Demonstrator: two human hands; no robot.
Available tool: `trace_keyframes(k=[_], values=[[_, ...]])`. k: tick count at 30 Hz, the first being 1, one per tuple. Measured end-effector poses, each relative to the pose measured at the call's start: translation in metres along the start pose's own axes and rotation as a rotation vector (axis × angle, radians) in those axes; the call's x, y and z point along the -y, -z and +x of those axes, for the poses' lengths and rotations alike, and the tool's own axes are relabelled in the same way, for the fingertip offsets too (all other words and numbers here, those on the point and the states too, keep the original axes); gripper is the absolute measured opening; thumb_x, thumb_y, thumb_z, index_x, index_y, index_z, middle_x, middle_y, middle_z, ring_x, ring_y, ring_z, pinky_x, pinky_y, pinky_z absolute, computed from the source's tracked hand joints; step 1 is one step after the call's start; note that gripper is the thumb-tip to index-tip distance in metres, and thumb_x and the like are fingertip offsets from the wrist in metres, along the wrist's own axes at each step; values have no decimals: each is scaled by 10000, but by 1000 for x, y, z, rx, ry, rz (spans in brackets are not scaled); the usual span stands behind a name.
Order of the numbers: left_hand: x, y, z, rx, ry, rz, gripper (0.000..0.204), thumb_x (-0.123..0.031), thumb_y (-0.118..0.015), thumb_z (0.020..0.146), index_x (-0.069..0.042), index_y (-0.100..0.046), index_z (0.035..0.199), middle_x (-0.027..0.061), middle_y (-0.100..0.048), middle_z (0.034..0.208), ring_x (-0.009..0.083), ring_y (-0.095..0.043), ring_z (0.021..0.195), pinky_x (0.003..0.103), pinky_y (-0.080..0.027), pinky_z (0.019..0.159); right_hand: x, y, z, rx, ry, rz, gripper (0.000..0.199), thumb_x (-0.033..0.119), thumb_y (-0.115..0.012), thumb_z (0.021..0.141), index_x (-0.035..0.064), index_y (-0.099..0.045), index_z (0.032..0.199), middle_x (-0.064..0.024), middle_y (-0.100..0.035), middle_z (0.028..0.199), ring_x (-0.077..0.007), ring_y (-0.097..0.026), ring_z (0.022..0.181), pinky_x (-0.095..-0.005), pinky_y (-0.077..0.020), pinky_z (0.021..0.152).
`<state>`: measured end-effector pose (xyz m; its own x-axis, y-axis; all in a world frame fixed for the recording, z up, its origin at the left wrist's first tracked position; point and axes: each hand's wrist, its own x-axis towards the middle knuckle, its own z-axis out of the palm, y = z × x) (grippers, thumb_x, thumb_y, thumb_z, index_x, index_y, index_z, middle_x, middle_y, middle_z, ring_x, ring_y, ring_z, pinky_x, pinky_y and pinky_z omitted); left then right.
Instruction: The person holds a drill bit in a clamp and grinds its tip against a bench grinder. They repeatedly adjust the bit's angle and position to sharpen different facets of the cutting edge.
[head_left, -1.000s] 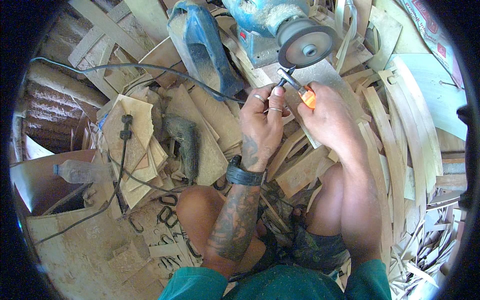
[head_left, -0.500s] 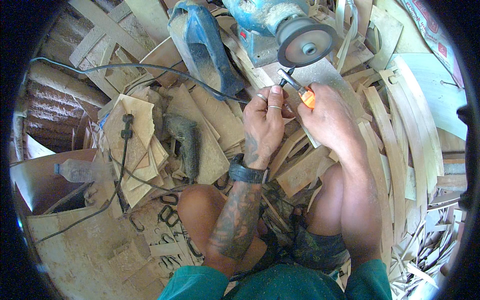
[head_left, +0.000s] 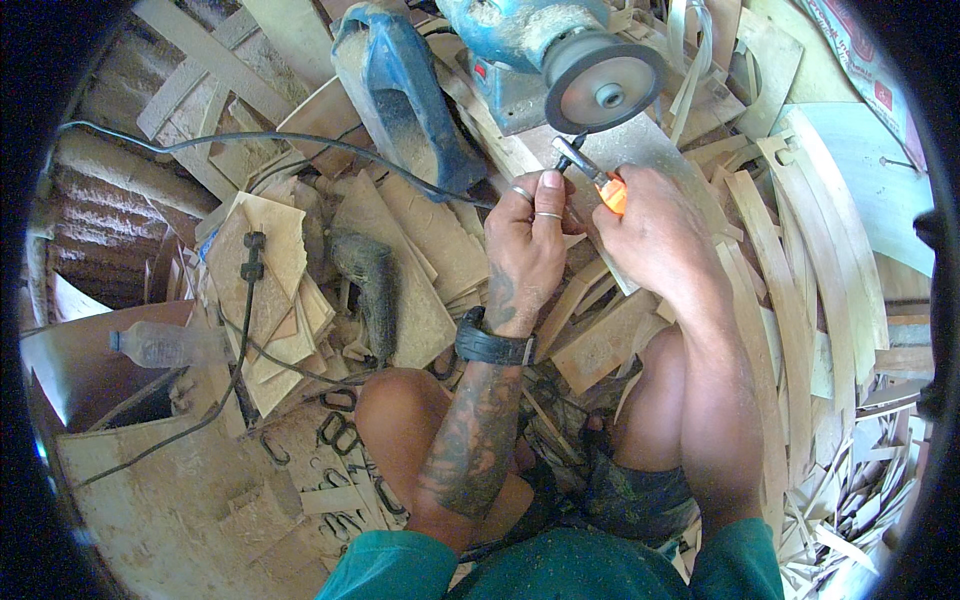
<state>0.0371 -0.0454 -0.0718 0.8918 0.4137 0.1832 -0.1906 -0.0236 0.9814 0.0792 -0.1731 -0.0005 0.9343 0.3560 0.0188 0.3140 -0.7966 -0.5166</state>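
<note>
My left hand, with rings and a black wristwatch, pinches a small dark piece between thumb and forefinger. In my right hand are pliers with an orange handle; the fist wraps round the grip. Their metal jaws lie against or around the dark piece; I cannot tell which. Just beyond both hands is the grey grinding wheel of a blue bench grinder. The dark piece's tip is close under the wheel's lower rim; whether they touch I cannot tell.
Curved wooden strips stack up at the right. Left of my hands lie thin boards, a dusty dark power tool, a plastic bottle and a cable. Dark hook-shaped pieces lie beside my knee. A blue housing stands left of the grinder.
The whole view has shifted very slightly. Both hands keep their grips, and the dark piece stays by the wheel's lower rim.
</note>
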Motion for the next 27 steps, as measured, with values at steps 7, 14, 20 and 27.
trace_keyframes(k=[7,14,20,27], values=[[4,-2,2,-5,-55,-41,366,-272,-507,1057,37,-645,918,41,-620,738,111,-597,639,276,-526,596,0,3,1,24,-32,19,295,177,-622,845,-69,-630,1007,-299,-653,986,-459,-630,984,-509,-491,867],[4,-2,0,-8,-9,-35,368,-276,-504,1059,31,-648,915,28,-617,731,98,-581,626,268,-511,582,1,9,1,74,-28,11,281,182,-634,840,-62,-632,980,-301,-657,985,-457,-636,982,-511,-494,864],[6,-3,1,-4,-18,6,370,-281,-502,1060,29,-655,929,33,-622,742,95,-575,623,265,-511,582,3,10,0,64,-61,-5,266,185,-636,843,-42,-634,982,-286,-661,989,-447,-637,987,-509,-495,869],[5,-2,2,-8,13,-35,369,-285,-503,1059,32,-657,952,42,-636,760,104,-594,664,277,-524,627,3,11,0,97,-60,-19,268,189,-644,840,-36,-631,986,-279,-657,982,-453,-630,978,-511,-494,855]])
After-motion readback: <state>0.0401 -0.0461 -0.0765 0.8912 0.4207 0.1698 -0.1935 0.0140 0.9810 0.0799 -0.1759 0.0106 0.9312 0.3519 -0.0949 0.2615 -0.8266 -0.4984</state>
